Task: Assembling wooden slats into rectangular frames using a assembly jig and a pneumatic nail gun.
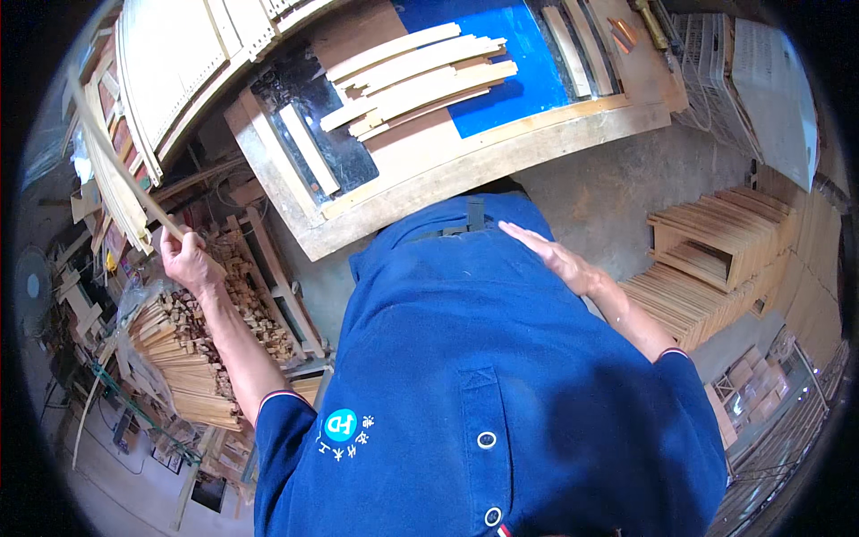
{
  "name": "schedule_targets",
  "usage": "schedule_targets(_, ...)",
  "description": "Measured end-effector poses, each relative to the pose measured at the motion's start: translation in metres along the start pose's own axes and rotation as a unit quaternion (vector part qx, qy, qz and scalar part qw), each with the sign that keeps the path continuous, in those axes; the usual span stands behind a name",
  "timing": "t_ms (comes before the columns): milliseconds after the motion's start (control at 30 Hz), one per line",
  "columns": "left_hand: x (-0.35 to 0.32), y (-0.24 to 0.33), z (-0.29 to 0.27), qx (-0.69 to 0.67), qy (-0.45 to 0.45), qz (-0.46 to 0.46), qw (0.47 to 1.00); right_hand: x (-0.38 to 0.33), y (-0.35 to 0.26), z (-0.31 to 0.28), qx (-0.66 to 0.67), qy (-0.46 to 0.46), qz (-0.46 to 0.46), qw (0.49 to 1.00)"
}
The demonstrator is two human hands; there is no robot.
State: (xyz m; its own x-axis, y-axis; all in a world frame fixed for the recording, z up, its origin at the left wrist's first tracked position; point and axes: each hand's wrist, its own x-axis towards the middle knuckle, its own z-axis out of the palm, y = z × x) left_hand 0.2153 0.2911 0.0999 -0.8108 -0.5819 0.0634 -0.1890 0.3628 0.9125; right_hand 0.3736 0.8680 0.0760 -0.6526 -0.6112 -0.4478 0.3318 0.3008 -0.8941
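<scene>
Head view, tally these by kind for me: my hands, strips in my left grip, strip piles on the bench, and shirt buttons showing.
Hands (left hand, right hand): 2
Held strip: 1
Strip pile: 1
Buttons: 2
Total: 6

Woodworking shop, by the look of the stock

Thick bundle of cut wooden sticks (192, 389) below the left hand (191, 259). Ahead, between the hands: desk (492, 148) bearing pale curved wooden strips (416, 80). Right of the right hand (559, 259), stacked wooden pieces (693, 295); bare grey floor (617, 183) beyond it.
</scene>
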Motion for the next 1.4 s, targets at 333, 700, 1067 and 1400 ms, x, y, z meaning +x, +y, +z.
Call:
schedule_targets(333, -0.032, -0.01, 0.022, -0.016, -0.013, 0.059, 0.998, -0.054, -0.037, -0.051, -0.397, -0.107, 0.309, 0.858)
schedule_targets(700, -0.093, -0.015, 0.108, 0.061, -0.184, 0.246, 0.95, 0.135, -0.279, -0.097, -0.695, 0.163, -0.305, 0.63)
schedule_targets(1067, -0.065, 0.009, 0.185, 0.222, -0.176, 0.406, 0.869, 0.255, -0.109, -0.224, -0.682, 0.104, -0.074, 0.72)
schedule_targets(1400, -0.14, -0.015, 0.268, 0.279, -0.216, 0.327, 0.877, 0.378, -0.029, -0.255, -0.721, 0.171, -0.212, 0.638)
